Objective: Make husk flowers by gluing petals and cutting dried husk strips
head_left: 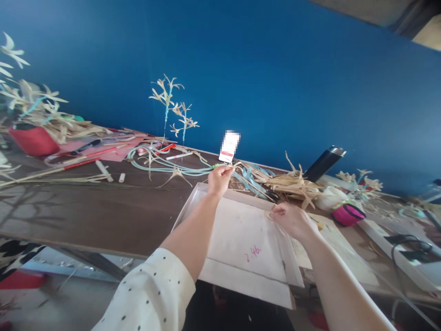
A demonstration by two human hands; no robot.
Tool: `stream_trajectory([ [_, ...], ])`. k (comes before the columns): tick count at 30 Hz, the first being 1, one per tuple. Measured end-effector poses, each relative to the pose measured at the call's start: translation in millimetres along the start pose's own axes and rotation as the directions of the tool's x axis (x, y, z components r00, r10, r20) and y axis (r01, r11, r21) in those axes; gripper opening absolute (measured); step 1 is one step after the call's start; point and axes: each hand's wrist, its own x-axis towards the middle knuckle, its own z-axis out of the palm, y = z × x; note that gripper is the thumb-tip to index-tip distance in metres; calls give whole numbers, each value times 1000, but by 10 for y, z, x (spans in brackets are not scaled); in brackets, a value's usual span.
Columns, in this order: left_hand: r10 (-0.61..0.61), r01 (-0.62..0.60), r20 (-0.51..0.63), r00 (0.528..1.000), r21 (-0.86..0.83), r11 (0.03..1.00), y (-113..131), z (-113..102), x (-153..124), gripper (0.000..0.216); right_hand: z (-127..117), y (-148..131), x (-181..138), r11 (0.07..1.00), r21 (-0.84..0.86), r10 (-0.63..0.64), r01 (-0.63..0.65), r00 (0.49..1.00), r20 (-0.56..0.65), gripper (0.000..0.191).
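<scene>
My left hand is raised over the far edge of a shallow white cardboard box lid. Its thumb and fingers pinch something pale and thin, like a dried husk strip. Over the lid's right side is my right hand, fingers closed together; whatever is between them is too small to make out. Pink handwriting marks the lid, which tilts over the table's front edge. Behind the left hand stands a white card with red, partly blurred out.
Dried husks and blue ribbon lie behind the lid. A black flask leans there. Pale blue tubing coils at left, below husk flowers. A pink pouch sits right, a red one far left.
</scene>
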Motion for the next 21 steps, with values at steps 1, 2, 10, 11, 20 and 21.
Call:
stream_trajectory([
  [1, 0, 0, 2, 1000, 9, 1000, 7, -5, -1, 23, 20, 3, 10, 997, -71, 17, -15, 999, 37, 16],
  [2, 1, -1, 5, 1000, 16, 1000, 14, -9, -3, 23, 41, 5, 16, 993, -119, 32, -23, 997, 70, 18],
  [10, 1, -1, 1, 1000, 6, 1000, 33, -8, -3, 21, 26, 16, 17, 998, 14, -58, 57, 992, 108, 13],
  [11, -7, 7, -2, 1000, 3, 1000, 33, -5, -1, 21, -13, 8, 11, 992, 97, -95, 86, 991, 95, 13],
  [20, 10, -10, -2, 1000, 3, 1000, -10, 17, 19, 22, -207, -182, -112, 406, 911, -173, -74, 973, 156, 20],
  [21, 15, -15, 0, 1000, 10, 1000, -11, 15, 18, 22, -202, -204, -115, 338, 937, -171, -82, 974, 147, 19],
])
